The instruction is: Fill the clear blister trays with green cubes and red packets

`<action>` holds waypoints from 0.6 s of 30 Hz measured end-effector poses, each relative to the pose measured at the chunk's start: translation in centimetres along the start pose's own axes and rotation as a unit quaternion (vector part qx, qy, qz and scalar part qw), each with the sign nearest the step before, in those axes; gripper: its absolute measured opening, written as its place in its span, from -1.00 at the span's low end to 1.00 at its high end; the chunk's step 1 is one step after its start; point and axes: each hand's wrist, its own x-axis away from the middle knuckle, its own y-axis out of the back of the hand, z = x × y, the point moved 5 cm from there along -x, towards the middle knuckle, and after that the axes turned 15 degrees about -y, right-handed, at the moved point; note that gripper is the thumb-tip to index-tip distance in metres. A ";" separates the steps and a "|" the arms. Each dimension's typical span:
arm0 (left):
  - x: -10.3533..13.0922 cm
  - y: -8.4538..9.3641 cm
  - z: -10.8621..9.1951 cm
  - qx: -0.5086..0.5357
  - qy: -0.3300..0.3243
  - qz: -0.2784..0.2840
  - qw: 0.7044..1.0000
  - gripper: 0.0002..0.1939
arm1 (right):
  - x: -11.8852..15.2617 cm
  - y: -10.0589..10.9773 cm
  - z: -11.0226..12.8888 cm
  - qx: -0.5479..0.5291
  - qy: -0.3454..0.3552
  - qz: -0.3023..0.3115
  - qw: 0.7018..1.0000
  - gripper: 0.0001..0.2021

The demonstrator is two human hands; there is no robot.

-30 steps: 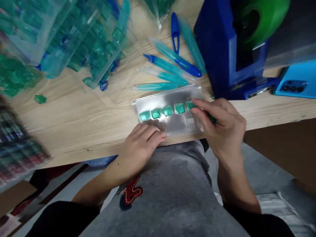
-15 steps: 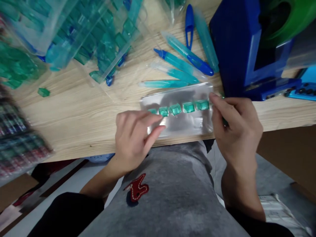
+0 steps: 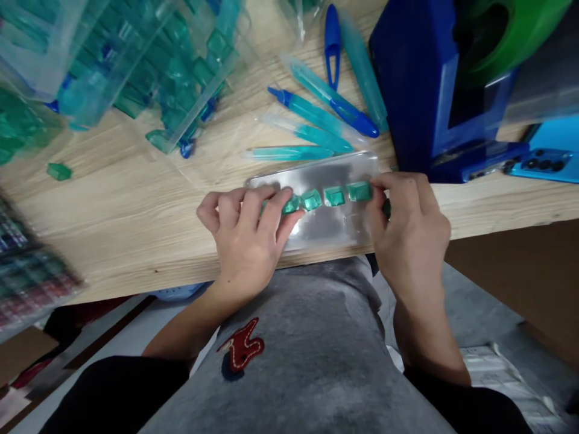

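Note:
A shallow clear tray (image 3: 325, 232) lies at the table's front edge with a row of several green gem-like pieces (image 3: 335, 196) across it. Over the tray's left end, my left hand (image 3: 251, 235) has thumb and forefinger on either side of a green piece (image 3: 290, 205) and covers part of the row. My right hand (image 3: 409, 229) is closed at the right end, its fingertips against the rightmost green piece (image 3: 360, 191). Something dark green shows partly between its curled fingers.
Behind the tray lie turquoise pens (image 3: 289, 153) and a blue looped tool (image 3: 333, 45). A blue tape dispenser (image 3: 418, 90) and a blue phone (image 3: 549, 154) are at right. Clear containers of green pieces (image 3: 199, 108) fill the back left; a loose green gem (image 3: 59, 171) lies at left.
My left thumb and forefinger have come down around a green piece in the row. My right hand has moved from the tray's right edge to the rightmost piece. The view has shifted slightly.

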 end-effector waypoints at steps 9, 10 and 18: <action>0.6 1.0 -2.0 0.236 -0.100 0.155 0.954 -0.88 | 2.2 2.6 -4.3 -0.064 -0.114 -0.051 0.990 -0.87; 0.5 0.8 -2.1 0.236 -0.107 0.180 0.949 -0.86 | 2.4 2.7 -4.5 -0.066 -0.106 -0.050 0.991 -0.88; -0.5 0.2 -2.9 0.122 -0.167 0.187 0.961 -0.78 | 3.2 2.6 -5.1 -0.153 -0.098 -0.020 0.983 -0.82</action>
